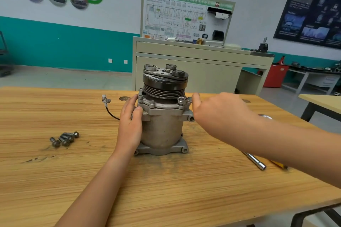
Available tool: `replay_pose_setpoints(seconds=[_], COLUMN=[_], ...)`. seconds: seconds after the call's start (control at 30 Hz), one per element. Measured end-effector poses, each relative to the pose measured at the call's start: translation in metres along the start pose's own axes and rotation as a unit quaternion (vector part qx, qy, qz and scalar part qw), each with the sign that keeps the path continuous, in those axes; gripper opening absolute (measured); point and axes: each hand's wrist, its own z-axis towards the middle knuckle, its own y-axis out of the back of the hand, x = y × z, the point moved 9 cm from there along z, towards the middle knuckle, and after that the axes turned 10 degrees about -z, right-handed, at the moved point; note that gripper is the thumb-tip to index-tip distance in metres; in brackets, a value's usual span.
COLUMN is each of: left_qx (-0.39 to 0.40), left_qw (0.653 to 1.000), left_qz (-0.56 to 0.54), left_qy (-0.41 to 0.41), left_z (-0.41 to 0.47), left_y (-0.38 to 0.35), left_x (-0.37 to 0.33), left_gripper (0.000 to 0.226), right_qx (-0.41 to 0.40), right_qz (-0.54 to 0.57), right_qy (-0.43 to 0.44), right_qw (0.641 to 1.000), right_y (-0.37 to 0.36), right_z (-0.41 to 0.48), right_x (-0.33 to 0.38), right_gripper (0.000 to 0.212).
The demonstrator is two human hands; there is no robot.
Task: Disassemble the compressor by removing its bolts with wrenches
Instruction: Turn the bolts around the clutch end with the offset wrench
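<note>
Our left hand [129,116] lies flat on the compressor [162,127]; our right hand [217,110] grips the wrench [187,100] on one bolt [181,99]. Four loose bolts [64,138] are out; we think more wait.

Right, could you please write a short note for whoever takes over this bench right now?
Left hand lies flat against the compressor, steadying it upright on the table.
Right hand grips a wrench, its ring on the right flange bolt.
Done: four loose bolts lie on the table, to the left.
Left: that flange bolt, plus the front bolt in the same flange; others may be hidden.
A spare tool lies under the right arm.
</note>
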Motion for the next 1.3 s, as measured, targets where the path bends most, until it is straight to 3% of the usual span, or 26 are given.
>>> replay_pose_setpoints(seconds=[0.1,0.27,0.53,0.77,1.13,1.3], left_qx=[-0.001,0.0,-0.003,-0.005,0.005,0.004], left_qw=[1.0,1.0,1.0,1.0,1.0,1.0], left_qz=[0.002,-0.001,-0.002,-0.001,0.021,0.012], left_qy=[0.003,0.001,0.0,0.001,-0.007,-0.003], left_z=[0.0,-0.001,0.0,0.0,0.0,0.0], left_y=[0.001,-0.001,0.0,0.0,0.0,0.0], left_x=[0.0,-0.002,0.0,0.001,-0.002,-0.002], left_gripper=[0.041,0.041,0.041,0.04,0.041,0.041], right_qx=[0.007,0.011,-0.02,-0.016,-0.014,0.015], right_qz=[-0.009,0.081,0.034,-0.005,-0.079,-0.032], right_qy=[-0.008,-0.044,-0.031,-0.004,0.068,0.019], right_qw=[1.0,0.996,0.999,1.0,0.994,0.999], right_y=[-0.006,-0.023,-0.028,-0.02,-0.002,-0.006], right_z=[0.002,0.006,0.002,0.003,0.011,0.012], right_x=[-0.01,-0.024,-0.016,-0.013,-0.02,-0.019], right_gripper=[0.038,0.02,0.057,0.061,0.041,0.042])
